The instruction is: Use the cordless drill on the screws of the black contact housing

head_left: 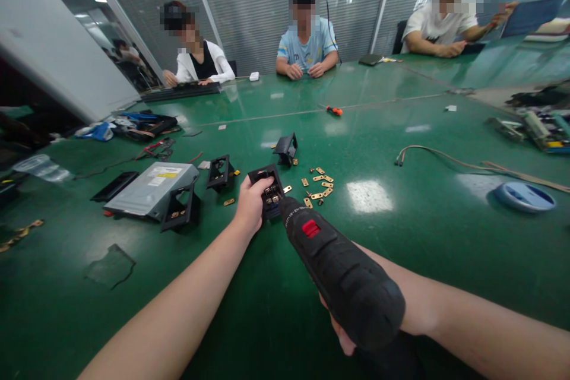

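My left hand [252, 200] grips a black plastic housing [272, 211] with small metal terminals inside, its thumb lying across the top. My right hand [339, 326] is wrapped round a black cordless drill [342, 267] with a red switch on top; the drill body hides most of the fingers. The drill's nose points at the housing's right side, and its tip is hidden from me. Just right of the housing lie several small brass plates [316, 196] and a few screws [320, 202]. More black housings [219, 173] stand to the left and behind, one of them a tilted frame [285, 148].
A silver disc drive [154, 187] sits at left beside a black housing [181, 209]. An orange screwdriver [333, 110] lies farther back. At right are a blue round lid [525, 197] and a thin cable [445, 151]. Three people sit across the green table [378, 130].
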`<act>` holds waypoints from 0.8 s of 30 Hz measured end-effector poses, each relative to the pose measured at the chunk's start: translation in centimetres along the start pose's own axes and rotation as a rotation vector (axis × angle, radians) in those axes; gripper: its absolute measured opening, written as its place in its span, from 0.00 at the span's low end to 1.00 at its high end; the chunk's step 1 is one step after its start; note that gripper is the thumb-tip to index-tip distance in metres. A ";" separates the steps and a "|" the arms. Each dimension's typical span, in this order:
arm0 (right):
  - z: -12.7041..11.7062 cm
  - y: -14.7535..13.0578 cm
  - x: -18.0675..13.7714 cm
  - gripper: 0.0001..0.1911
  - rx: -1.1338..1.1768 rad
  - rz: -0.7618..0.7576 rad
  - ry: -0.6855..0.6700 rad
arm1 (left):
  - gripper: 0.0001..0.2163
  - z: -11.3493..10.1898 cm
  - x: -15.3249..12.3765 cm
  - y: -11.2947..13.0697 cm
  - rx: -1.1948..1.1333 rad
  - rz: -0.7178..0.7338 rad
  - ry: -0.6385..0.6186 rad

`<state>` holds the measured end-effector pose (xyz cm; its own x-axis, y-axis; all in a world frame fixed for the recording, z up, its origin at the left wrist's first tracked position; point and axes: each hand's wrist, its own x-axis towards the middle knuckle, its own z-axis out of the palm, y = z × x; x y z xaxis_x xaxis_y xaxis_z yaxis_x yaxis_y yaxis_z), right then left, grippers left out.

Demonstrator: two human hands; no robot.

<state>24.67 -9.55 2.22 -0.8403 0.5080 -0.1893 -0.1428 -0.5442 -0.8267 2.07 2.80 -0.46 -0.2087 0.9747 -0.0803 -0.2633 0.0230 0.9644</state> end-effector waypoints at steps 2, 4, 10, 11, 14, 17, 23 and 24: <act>0.0 -0.1 0.0 0.26 0.023 0.015 -0.003 | 0.17 0.0 0.0 0.0 -0.004 0.002 -0.003; 0.1 -0.1 0.0 0.26 0.044 0.025 -0.008 | 0.17 0.0 0.1 -0.1 -0.006 -0.001 -0.003; 0.3 -0.1 0.1 0.23 0.069 -0.011 -0.032 | 0.17 -0.1 0.3 -0.2 -0.011 0.004 0.003; 0.3 -0.1 0.1 0.24 0.073 -0.017 -0.031 | 0.17 -0.1 0.3 -0.3 -0.009 0.006 0.004; 0.3 -0.1 0.1 0.25 0.079 -0.019 -0.023 | 0.17 0.0 0.3 -0.3 -0.001 0.015 0.008; 0.3 -0.1 0.1 0.25 0.077 -0.032 -0.024 | 0.17 0.0 0.3 -0.3 -0.004 0.015 0.005; 0.3 -0.1 0.1 0.25 0.089 -0.040 -0.029 | 0.17 0.0 0.3 -0.3 -0.021 0.015 0.001; 0.3 -0.1 0.2 0.25 0.091 -0.030 -0.031 | 0.17 0.0 0.3 -0.3 -0.021 0.013 0.003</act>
<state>24.41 -9.58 2.45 -0.8503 0.5051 -0.1478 -0.2141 -0.5885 -0.7796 2.08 3.05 -0.80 -0.2150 0.9742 -0.0681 -0.2804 0.0052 0.9599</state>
